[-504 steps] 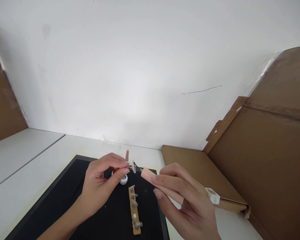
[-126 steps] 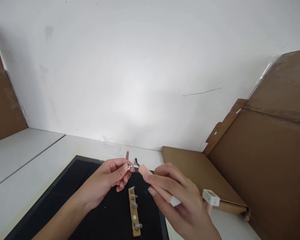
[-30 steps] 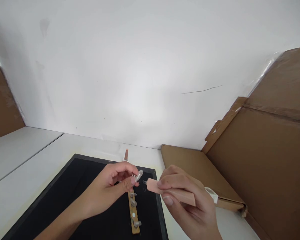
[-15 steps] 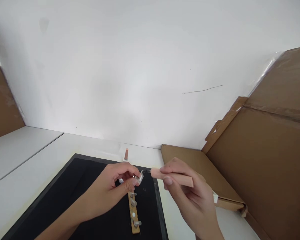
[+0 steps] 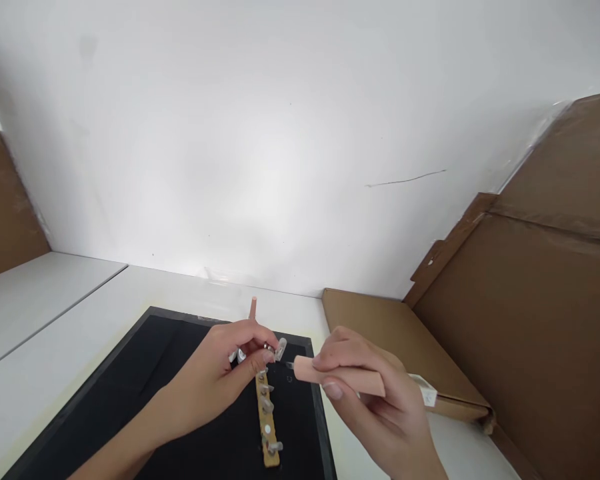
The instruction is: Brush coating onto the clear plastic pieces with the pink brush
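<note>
My left hand (image 5: 237, 350) pinches a small clear nail tip (image 5: 281, 348) between thumb and fingertips; a bit of metal shows at its base. My right hand (image 5: 375, 393) is closed around the thick peach handle of a nail polish brush (image 5: 337, 375). The dark bristle end points left, at the lower edge of the nail tip; whether they touch I cannot tell. Below the left hand, a tan strip (image 5: 270, 460) carries several more clear nail tips (image 5: 267, 404). Behind the left hand stands a slim peach cap (image 5: 253, 308), its lower part hidden.
A black mat (image 5: 180, 373) lies on the white table (image 5: 110, 293). To the right are a flat cardboard box (image 5: 380, 313) and a small white box (image 5: 427, 392), partly behind my right hand. Cardboard panels (image 5: 545, 320) rise at both sides, and a white wall (image 5: 280, 167) stands behind.
My right hand has moved slightly down and left, taking the brush end from the nail tip's upper side to its lower end. My left hand has turned the nail tip a little.
</note>
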Demonstrator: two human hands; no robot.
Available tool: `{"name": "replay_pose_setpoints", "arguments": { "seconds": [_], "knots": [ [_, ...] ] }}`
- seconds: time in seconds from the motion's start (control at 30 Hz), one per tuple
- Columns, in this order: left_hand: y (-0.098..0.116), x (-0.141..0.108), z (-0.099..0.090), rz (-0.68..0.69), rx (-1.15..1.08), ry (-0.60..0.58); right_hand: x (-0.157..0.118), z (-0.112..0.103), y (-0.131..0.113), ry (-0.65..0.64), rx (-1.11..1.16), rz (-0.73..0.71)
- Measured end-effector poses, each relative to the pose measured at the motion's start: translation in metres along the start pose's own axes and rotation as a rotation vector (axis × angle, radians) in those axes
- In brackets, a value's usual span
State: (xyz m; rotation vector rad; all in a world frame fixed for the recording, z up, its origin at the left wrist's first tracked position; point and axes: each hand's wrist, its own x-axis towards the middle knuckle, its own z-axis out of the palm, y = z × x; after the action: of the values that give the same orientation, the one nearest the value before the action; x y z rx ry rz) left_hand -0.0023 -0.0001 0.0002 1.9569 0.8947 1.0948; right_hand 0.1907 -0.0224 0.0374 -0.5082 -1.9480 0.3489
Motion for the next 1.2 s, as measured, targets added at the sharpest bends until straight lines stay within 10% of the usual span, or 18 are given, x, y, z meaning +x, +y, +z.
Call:
{"name": "replay_pose_setpoints", "arguments": {
  "seconds": [1.2],
  "knots": [
    [-0.0063, -0.0044, 0.0016, 0.132, 0.062, -0.002, -0.0066, -0.0045, 0.0045, 0.066, -0.052, 0.033]
  ]
}}
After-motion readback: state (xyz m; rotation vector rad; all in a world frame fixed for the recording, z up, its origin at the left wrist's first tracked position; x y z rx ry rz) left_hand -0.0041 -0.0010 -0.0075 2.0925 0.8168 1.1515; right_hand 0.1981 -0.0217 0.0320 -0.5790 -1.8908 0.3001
